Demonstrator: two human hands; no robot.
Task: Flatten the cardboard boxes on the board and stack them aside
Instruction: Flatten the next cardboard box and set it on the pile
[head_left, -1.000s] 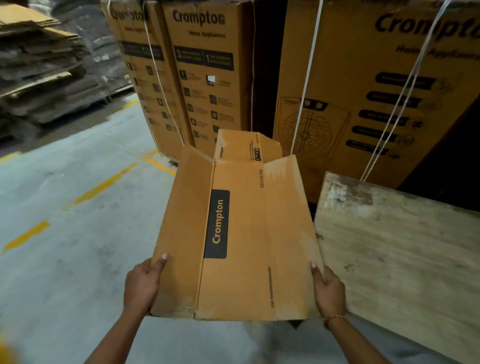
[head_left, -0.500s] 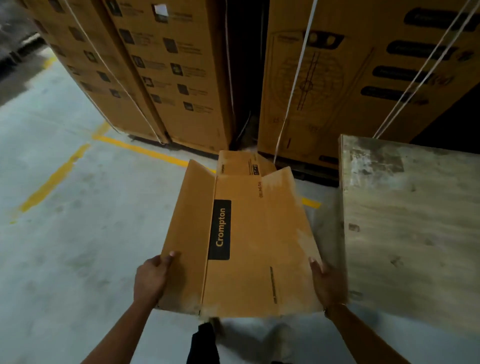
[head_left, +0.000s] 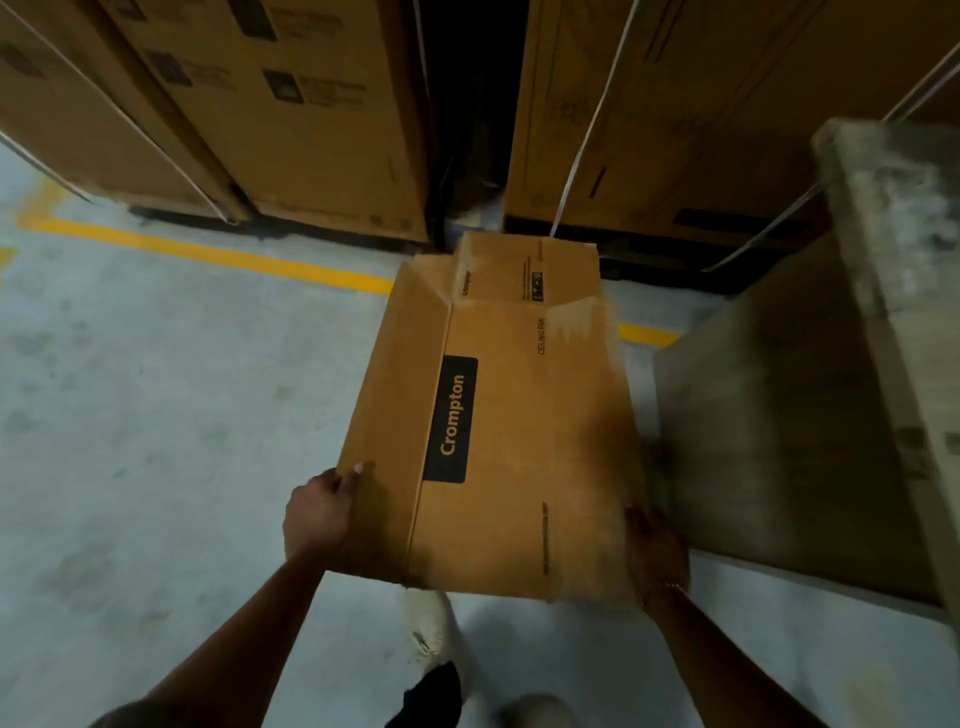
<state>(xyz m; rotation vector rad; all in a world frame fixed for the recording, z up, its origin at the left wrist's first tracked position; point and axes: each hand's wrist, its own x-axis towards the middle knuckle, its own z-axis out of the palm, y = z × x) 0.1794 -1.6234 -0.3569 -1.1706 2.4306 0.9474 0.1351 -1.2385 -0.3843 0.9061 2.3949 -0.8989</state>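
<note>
Down it went: the view had tipped floorward and the flattened box (head_left: 519, 441) had dropped to centre frame, just beside the board (head_left: 769, 441) at right. Biggest first, I counted three strapped cartons (head_left: 291, 104) across the top, one board, one box and two hands. The left hand (head_left: 317, 519) gripped the box's lower-left edge and the blurred right hand (head_left: 657, 556) held its lower-right corner. It looked already flat, with stacking still to do.

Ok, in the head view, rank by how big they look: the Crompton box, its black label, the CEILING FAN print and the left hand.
1. Crompton box
2. left hand and black label: about alike, unranked; the hand is nearer the camera
3. CEILING FAN print
</note>
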